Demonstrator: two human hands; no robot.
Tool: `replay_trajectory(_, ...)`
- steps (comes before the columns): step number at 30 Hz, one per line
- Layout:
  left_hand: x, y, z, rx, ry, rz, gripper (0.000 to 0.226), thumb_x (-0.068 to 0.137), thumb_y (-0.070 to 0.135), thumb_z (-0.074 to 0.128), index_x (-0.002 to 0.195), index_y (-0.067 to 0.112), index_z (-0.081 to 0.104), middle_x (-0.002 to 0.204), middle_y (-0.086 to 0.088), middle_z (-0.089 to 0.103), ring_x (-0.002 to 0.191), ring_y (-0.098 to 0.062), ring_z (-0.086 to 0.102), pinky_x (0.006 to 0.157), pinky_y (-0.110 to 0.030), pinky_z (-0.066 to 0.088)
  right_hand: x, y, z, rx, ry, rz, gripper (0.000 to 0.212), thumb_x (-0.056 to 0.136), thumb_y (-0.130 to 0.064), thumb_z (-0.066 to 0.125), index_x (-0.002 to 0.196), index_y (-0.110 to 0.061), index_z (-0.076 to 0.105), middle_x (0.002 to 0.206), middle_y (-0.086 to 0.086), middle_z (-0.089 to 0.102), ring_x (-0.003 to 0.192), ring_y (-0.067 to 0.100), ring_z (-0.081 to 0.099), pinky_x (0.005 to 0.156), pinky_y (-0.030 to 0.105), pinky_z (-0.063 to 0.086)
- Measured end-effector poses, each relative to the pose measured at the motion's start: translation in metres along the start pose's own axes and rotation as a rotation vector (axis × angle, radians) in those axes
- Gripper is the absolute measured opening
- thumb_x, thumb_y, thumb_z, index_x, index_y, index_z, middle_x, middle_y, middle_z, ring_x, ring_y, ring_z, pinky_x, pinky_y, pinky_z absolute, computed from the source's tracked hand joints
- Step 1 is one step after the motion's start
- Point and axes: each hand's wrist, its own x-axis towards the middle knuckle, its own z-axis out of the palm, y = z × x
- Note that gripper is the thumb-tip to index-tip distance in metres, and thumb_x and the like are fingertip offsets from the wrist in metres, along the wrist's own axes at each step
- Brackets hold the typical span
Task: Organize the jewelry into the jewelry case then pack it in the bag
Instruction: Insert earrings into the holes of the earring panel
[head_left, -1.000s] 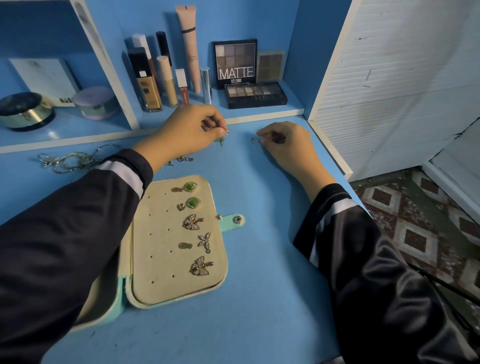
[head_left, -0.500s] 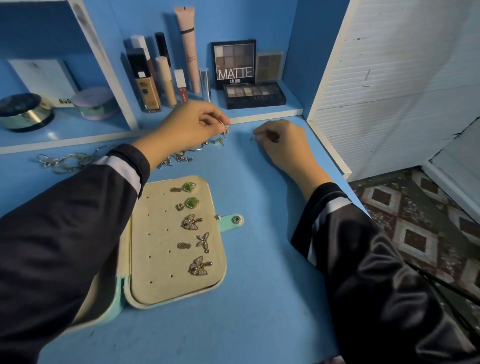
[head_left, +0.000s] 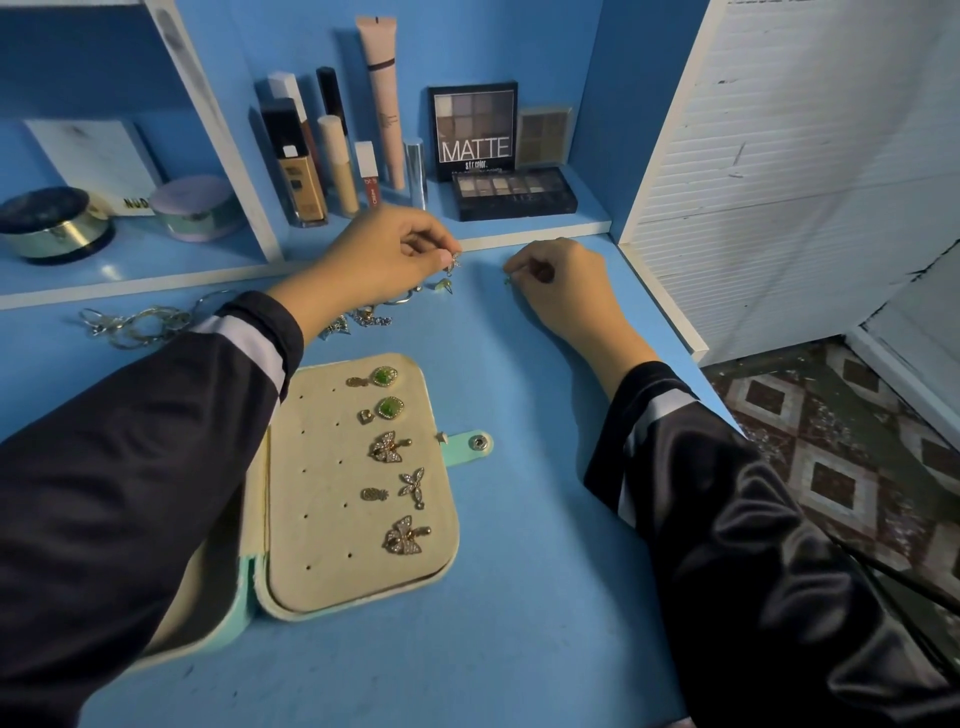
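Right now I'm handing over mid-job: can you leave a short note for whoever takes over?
Left hand pinches a small earring just above the table.
Right hand pinches a tiny green piece at the table surface.
Jewelry case lies open, several earrings pinned on its pad.
Left to do: loose jewelry and a chain pile behind the case, shutting the case, bagging it; no bag in view.

Blue table, mint-edged cream jewelry case
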Motion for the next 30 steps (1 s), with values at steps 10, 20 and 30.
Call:
replay_trajectory(10, -0.005, -0.001, -0.004, -0.024, 0.006, 0.007, 0.016, 0.094, 0.012, 0.062, 0.105, 0.018, 0.071, 0.086, 0.014, 0.066, 0.061, 0.018, 0.054, 0.061, 0.001, 0.039, 0.000, -0.005, 0.000, -0.022, -0.054, 0.027, 0.017, 0.086, -0.009, 0.059, 0.094, -0.016, 0.072, 0.097, 0.009, 0.066, 0.080, 0.015, 0.052, 0.068, 0.019, 0.037)
replay_trajectory(20, -0.008, -0.008, -0.007, -0.056, -0.008, 0.006, 0.017, 0.091, 0.013, 0.067, 0.107, 0.014, 0.072, 0.095, 0.005, 0.070, 0.062, 0.017, 0.055, 0.064, -0.001, 0.042, 0.002, -0.014, 0.002, 0.024, -0.067, 0.154, 0.014, 0.083, -0.007, 0.056, 0.084, -0.018, 0.066, 0.098, 0.004, 0.066, 0.084, 0.017, 0.055, 0.072, 0.022, 0.041)
replay_trajectory(30, -0.010, -0.011, -0.008, -0.049, -0.013, 0.002, 0.015, 0.091, 0.012, 0.067, 0.104, 0.014, 0.072, 0.094, 0.006, 0.070, 0.068, 0.014, 0.058, 0.068, -0.002, 0.044, 0.004, -0.020, -0.002, 0.104, -0.098, 0.217, 0.015, 0.086, -0.008, 0.058, 0.082, -0.018, 0.069, 0.077, -0.011, 0.061, 0.075, 0.006, 0.053, 0.059, 0.010, 0.040)
